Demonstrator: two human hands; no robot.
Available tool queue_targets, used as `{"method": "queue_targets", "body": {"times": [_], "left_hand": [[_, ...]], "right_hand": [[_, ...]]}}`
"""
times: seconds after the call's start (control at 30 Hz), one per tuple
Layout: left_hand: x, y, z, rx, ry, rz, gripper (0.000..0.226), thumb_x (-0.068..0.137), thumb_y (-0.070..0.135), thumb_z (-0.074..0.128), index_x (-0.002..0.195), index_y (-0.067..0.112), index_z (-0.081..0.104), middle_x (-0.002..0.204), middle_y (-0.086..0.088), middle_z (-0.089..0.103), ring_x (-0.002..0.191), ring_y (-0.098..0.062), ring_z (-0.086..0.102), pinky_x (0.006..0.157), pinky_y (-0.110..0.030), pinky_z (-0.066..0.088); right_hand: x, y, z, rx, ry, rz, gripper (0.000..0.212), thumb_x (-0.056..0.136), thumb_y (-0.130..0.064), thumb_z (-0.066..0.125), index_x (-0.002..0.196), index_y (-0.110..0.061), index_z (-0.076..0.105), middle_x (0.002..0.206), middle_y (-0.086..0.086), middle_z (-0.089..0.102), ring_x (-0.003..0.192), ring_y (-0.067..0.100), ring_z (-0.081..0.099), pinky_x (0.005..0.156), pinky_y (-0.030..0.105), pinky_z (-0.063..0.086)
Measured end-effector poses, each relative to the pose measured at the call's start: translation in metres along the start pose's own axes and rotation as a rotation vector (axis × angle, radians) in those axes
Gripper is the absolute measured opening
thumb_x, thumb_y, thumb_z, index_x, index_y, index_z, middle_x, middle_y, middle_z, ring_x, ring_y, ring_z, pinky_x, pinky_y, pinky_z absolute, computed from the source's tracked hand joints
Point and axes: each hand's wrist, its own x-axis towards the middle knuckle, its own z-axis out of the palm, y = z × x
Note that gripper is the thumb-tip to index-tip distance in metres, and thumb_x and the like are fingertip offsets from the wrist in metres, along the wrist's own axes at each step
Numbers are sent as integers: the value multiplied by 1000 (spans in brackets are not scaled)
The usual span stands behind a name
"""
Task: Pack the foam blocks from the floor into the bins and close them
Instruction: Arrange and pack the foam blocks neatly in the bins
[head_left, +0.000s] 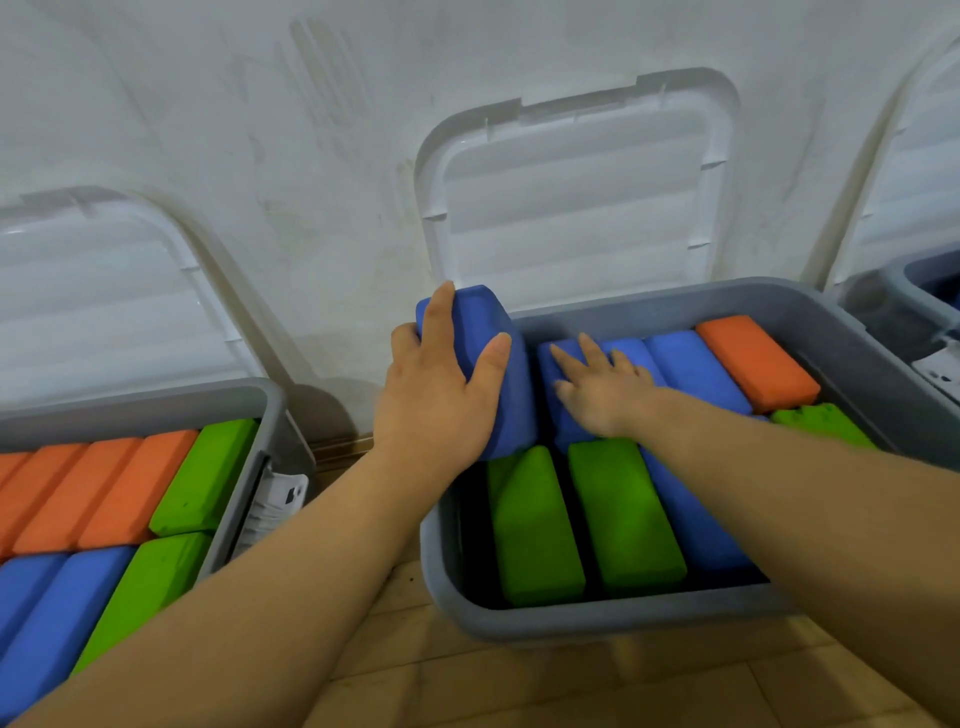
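The floor is laid with light wooden boards. Three grey bins are set directly on it in a row along the white wall: the left bin, the middle bin and a third bin, cut off at the right edge. Bare boards are seen between the left and middle bins

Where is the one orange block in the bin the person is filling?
In the head view, the orange foam block lies in the far right corner of the middle grey bin, beside a blue block and just behind a green block.
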Motion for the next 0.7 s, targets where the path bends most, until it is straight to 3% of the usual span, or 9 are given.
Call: {"method": "queue_targets", "body": {"times": [0.13, 0.3, 0.5, 0.63, 0.7], "left_hand": [[3, -2, 0, 12, -13, 2, 74, 95, 67, 41, 158, 45, 8, 149, -2, 33, 124, -31, 52, 85, -38, 39], [10, 1, 0, 50, -33, 48, 77, 93, 70, 42, 158, 46, 7, 145, -3, 35, 122, -30, 53, 87, -38, 41], [23, 16, 17, 103, -84, 87, 77, 97, 63, 41, 160, 42, 1, 140, -9, 36, 115, -35, 53, 90, -39, 40], [30, 29, 28, 118, -137, 86, 78, 97, 61, 44, 160, 43, 0, 140, -10, 32, 116, -37, 51, 92, -40, 40], [33, 35, 31, 128, -163, 88, 79, 97, 59, 45, 160, 43, -1, 140, -10, 31, 117, -38, 49, 93, -41, 40]], "right_hand": [[2, 2, 14, -79, -5, 50, 62, 103, -63, 19, 158, -46, -3, 168, -6, -15, 154, 34, -11, 122, 56, 0], [4, 16, -3, -183, -51, -50, 59, 101, -63, 23, 156, -51, 7, 169, -4, -8, 155, 36, 0, 122, 55, 12], [-14, 47, 23, -189, 108, -45, 63, 98, -69, 16, 156, -52, 1, 169, -10, -6, 156, 23, -2, 122, 52, 10], [-11, 43, 21, -144, 112, -51, 94, 69, -77, -9, 158, -48, 3, 169, -9, -7, 156, 22, -4, 123, 53, 6], [-13, 45, 22, -137, 124, -70, 100, 64, -75, -13, 158, -47, 5, 169, -9, -6, 156, 23, -4, 123, 54, 5]]}}
